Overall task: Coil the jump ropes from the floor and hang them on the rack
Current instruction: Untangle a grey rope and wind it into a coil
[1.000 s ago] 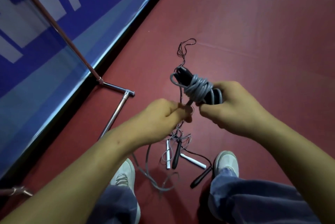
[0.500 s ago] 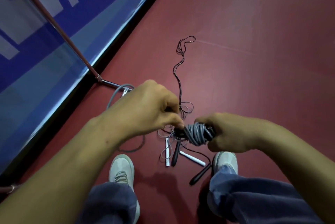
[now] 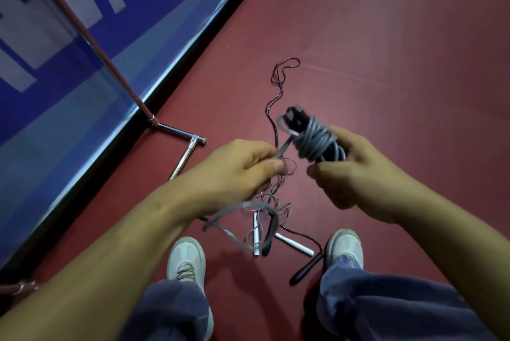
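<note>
Head view: rope bundle (image 3: pixel 317 138) higher now, tight in right hand (image 3: pixel 356 172); loose strand (image 3: pixel 284 147) seemingly in left hand (image 3: pixel 237 167) grip.

This looks like a sports hall: smooth dark-red court floor (image 3: pixel 386 51) across the right, a blue barrier board (image 3: pixel 143 26) with white block lettering at upper left, a chrome tubular rack (image 3: pixel 176 131) beside it, tangled thin jump ropes (image 3: pixel 271 211) at lower centre.
</note>
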